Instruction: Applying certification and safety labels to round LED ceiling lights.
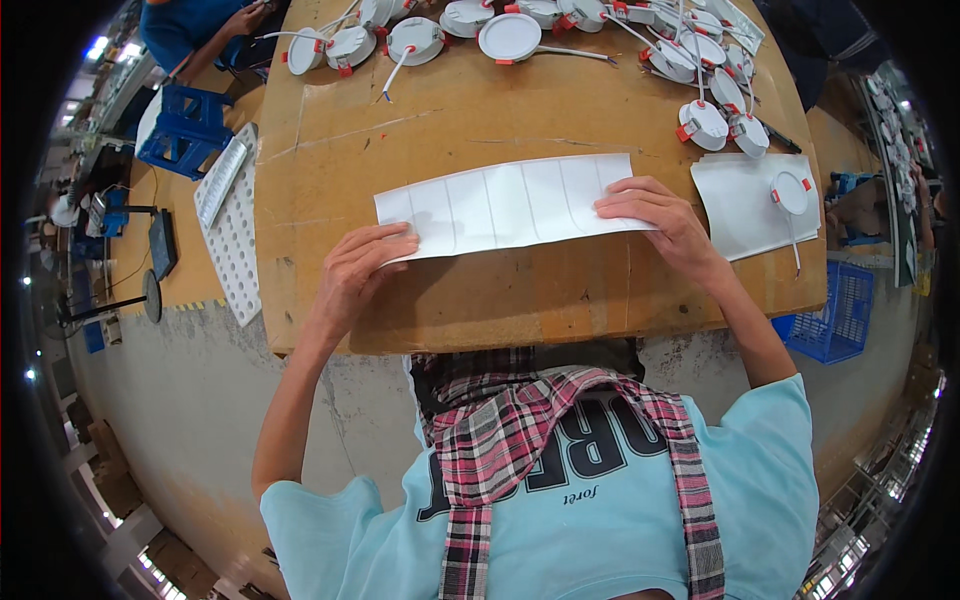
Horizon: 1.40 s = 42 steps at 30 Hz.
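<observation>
A long white paper sheet [505,205], marked with several thin crosswise lines, stretches between my hands over the near half of the table. My left hand [362,262] pinches its left end, fingers on top and thumb hidden beneath. At the right end my right hand [665,222] grips the sheet the same way. The sheet is bent a little, and its near edge looks lifted off the table. To the right of my right hand lies a stack of white sheets [735,205], with a round white downlight [789,190] with red clips resting on it.
Several round white downlights [415,42] with cables line the far edge of the brown table [330,165]. A dark pen-like tool [780,137] lies at the right. Beyond the table are a blue stool [185,130], a perforated white panel [235,240], a blue crate [835,315] and another person [200,35].
</observation>
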Each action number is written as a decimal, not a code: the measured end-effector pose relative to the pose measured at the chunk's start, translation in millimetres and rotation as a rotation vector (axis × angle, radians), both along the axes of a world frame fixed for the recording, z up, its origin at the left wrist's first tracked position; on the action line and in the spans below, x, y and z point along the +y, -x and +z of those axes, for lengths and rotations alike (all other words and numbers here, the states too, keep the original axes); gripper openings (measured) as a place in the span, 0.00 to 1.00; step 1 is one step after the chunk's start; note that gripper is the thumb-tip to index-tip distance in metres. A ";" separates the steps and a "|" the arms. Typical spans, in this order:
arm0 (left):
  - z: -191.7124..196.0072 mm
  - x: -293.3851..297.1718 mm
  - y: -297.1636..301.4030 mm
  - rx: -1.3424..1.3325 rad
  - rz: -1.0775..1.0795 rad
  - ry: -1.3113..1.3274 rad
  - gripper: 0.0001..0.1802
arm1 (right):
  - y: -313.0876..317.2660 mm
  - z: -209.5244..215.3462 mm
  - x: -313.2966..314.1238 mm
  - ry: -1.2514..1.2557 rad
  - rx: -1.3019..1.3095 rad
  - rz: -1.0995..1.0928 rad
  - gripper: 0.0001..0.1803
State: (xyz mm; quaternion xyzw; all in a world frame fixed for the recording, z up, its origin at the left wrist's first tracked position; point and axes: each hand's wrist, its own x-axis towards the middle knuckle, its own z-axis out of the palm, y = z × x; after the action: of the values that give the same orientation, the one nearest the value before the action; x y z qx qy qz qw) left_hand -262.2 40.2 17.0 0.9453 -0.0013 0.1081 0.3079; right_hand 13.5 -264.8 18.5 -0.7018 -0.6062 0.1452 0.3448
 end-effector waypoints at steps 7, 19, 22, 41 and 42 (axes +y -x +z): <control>-14.4 -3.9 -6.7 0.012 0.390 0.306 0.08 | 2.9 -10.0 1.2 -0.031 0.361 -0.325 0.08; -4.4 0.2 -2.6 -0.114 0.121 -0.072 0.15 | -2.8 5.4 -8.7 0.073 -0.100 -0.134 0.17; 5.5 -4.4 -1.4 -0.047 0.107 -0.195 0.24 | 13.9 33.2 6.3 0.240 -0.447 -0.065 0.23; 4.5 4.9 -6.5 0.064 0.228 0.243 0.07 | 34.9 20.0 39.1 0.207 -0.359 0.023 0.14; 0.1 7.3 -7.6 0.065 0.228 0.247 0.07 | 27.3 21.6 38.1 0.211 -0.358 0.023 0.14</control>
State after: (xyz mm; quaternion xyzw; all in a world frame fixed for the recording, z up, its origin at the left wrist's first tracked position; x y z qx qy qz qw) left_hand -254.6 47.5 17.2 0.8973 0.1290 0.1109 0.4072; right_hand -13.9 -226.7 40.1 -0.7416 -0.6473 0.0849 0.1542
